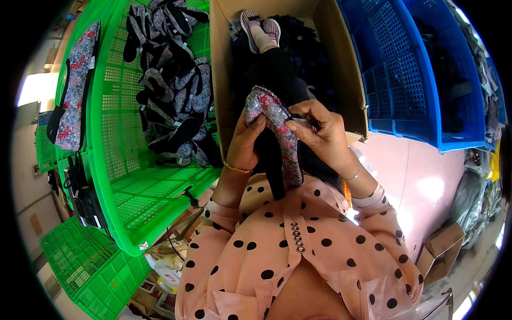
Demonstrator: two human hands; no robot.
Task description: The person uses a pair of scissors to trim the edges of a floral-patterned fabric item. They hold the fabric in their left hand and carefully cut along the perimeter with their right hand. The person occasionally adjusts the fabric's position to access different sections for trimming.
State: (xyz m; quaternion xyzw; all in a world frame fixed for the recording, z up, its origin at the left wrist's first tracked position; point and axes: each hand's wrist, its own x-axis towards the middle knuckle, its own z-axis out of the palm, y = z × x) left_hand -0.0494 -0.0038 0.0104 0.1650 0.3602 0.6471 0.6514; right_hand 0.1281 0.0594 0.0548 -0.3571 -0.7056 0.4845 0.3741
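Observation:
My left hand [246,140] and my right hand [324,133] hold a grey and red floral fabric piece [288,152], which looks like a shoe upper, above my lap. The left fingers grip its rounded end, with the thumb on the near side. At its black-edged side, my right thumb and index finger pinch together; a small dark strip shows beside them. The piece's long tail hangs down against my polka-dot shirt. Similar floral and black uppers [184,96] lie heaped in the green crate [141,194] on my left.
One more floral upper [74,101] hangs over the crate's left rim, above a black device [85,194]. My crossed feet in striped shoes [261,29] rest over a cardboard box [346,69] of dark pieces. Blue crates [392,64] stand on the right; another green crate [90,266] is lower left.

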